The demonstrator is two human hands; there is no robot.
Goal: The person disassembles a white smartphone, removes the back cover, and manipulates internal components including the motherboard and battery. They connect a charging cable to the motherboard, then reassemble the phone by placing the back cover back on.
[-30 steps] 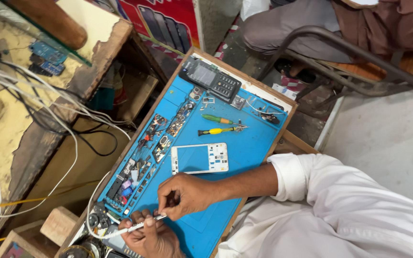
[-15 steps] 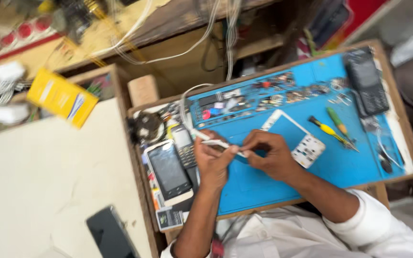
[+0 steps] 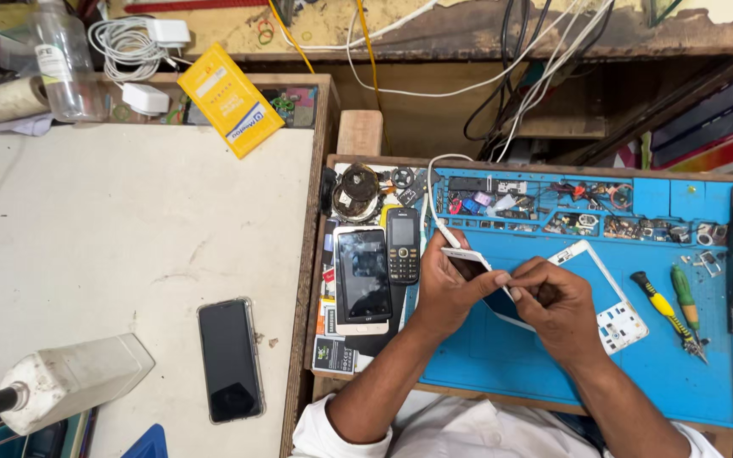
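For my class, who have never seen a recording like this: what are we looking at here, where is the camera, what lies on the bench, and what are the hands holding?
The camera sits on a person's head and looks down at their own bare hands. The left hand and right hand together hold a small white phone over a blue work mat. On the mat lie a white phone frame, two screwdrivers and small parts. Left of the hands lie a white smartphone and a black keypad phone. A black smartphone lies on the pale table.

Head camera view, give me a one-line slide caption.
Both hands, left hand and right hand, hold a white phone over a blue repair mat.
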